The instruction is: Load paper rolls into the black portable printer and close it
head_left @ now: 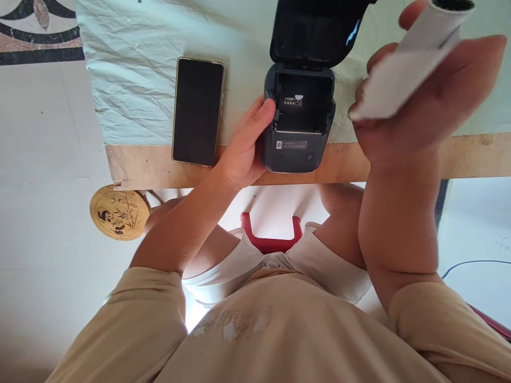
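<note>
1. My left hand [249, 151] is near the middle of the frame, closed against the left side of the small dark printer [299, 119]. My thumb lies on its left rim; the other fingers go out of sight beside and beneath the body, so I cannot tell exactly how they sit.
2. The printer stands just above centre, with its lid [317, 32] swung up towards the top edge of the frame. Its bay lies open to me, with white print inside; below the bay are a grey label with a Bluetooth mark and a round button.
3. My right hand [443, 90], in the upper right of the frame, is curled around a white roll [407, 80], gripping it. The roll is tilted, one end up at the top right, where its dark hollow shows; it is well apart from the printer. The hand is a little blurred.
4. Left of the printer, a phone [198, 111] lies face up with a dark screen, its lower end over the table's wooden edge [139, 165] and the rest on the pale green cloth [131, 90].
5. Below that edge, at the left, I see a round wooden piece [120, 213] with a panda and bamboo design; something red [273, 244] shows between my knees at lower centre.
</note>
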`<state>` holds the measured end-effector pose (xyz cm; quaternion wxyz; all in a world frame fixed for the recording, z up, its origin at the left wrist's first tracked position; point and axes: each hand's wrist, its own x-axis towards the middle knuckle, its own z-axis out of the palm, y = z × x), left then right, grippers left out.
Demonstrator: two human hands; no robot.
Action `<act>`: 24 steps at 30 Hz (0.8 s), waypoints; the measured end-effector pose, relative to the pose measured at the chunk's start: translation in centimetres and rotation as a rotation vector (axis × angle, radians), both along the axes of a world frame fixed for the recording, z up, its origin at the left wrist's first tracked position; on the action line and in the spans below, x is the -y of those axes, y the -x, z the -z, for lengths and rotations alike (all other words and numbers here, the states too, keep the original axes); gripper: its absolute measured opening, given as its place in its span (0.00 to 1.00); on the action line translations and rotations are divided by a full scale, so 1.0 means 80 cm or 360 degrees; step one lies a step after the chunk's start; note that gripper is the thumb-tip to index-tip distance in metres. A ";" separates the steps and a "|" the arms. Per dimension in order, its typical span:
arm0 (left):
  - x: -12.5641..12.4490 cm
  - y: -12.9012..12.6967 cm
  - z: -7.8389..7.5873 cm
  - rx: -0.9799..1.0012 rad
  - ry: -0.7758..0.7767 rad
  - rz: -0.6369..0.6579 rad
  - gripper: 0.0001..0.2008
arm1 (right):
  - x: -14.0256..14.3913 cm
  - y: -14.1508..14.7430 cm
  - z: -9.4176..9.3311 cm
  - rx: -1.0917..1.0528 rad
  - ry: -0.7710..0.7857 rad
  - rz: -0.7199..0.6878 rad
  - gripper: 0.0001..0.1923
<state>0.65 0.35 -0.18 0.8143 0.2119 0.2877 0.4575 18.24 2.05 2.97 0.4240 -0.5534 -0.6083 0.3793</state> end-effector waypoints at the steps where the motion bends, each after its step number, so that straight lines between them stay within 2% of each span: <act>1: 0.000 0.000 0.000 0.0020 -0.0002 0.0002 0.11 | -0.002 0.001 0.004 -0.0266 -0.0033 0.0047 0.16; 2: 0.000 0.001 0.000 0.0038 -0.0003 0.0009 0.10 | -0.003 0.003 0.007 -0.0509 -0.0043 0.0070 0.12; 4: 0.000 0.001 0.000 0.0068 0.0004 0.0020 0.10 | -0.003 0.007 0.011 -0.0782 -0.0087 0.0126 0.07; 9: 0.002 0.001 -0.001 0.0023 -0.0002 0.0003 0.10 | -0.001 0.011 0.016 -0.0805 -0.0232 0.0301 0.07; 13: 0.003 0.002 -0.002 -0.0003 -0.0007 0.0055 0.10 | 0.002 0.013 0.010 -0.0674 -0.0266 0.0376 0.05; 19: 0.002 0.002 -0.009 0.0014 -0.0050 0.0148 0.13 | 0.004 0.015 -0.012 -0.0547 -0.0292 0.0194 0.04; 21: 0.002 0.001 -0.011 0.0006 -0.0052 0.0151 0.14 | 0.006 0.010 -0.011 -0.0428 -0.0321 0.0166 0.04; 24: 0.002 0.002 -0.011 -0.0005 -0.0037 0.0136 0.14 | 0.012 -0.002 0.005 -0.0164 -0.0334 0.0142 0.09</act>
